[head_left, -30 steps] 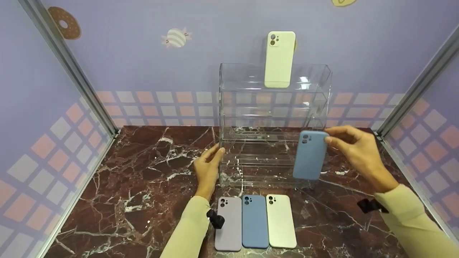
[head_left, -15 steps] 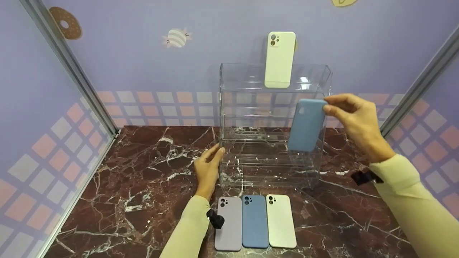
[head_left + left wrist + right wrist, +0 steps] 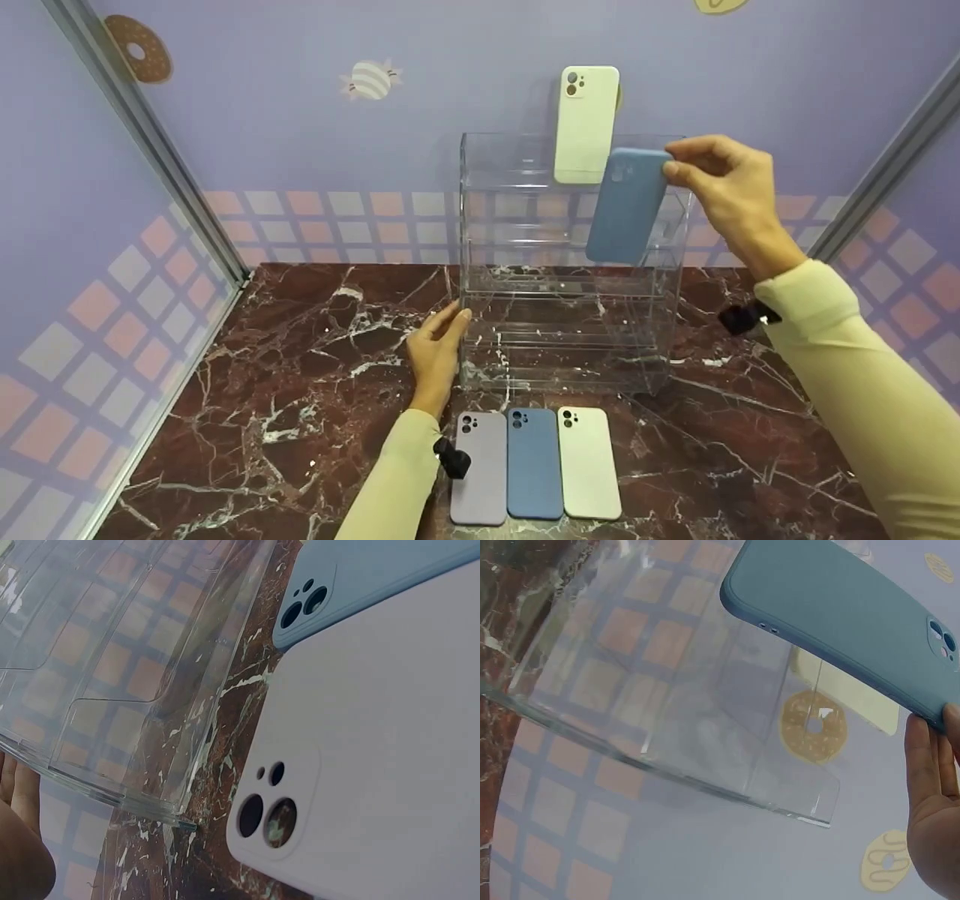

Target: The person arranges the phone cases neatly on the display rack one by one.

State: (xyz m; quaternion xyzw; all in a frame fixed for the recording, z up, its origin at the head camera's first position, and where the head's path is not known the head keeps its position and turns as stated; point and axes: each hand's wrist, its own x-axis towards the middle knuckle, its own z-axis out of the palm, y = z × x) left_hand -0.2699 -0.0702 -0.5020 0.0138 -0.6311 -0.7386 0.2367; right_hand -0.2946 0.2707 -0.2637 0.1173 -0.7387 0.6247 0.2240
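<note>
My right hand pinches a blue phone case by its upper right corner, between thumb and fingers. Raised in front of the upper tiers of a clear acrylic display rack, the case hangs slightly tilted, camera holes at the top. In the right wrist view the same blue phone case crosses the rack's top. A cream phone case stands upright in the rack's top tier, its lower right overlapped by the blue one. My left hand rests against the rack's left side, fingers nearly straight.
On the dark red marble tabletop, a mauve phone case, a blue phone case and a cream phone case lie side by side before the rack. A patterned purple wall stands behind.
My right hand has lifted the blue phone case from in front of the rack's lower tiers to its upper ones, drifting slightly left. My left hand stays at the rack's side.
</note>
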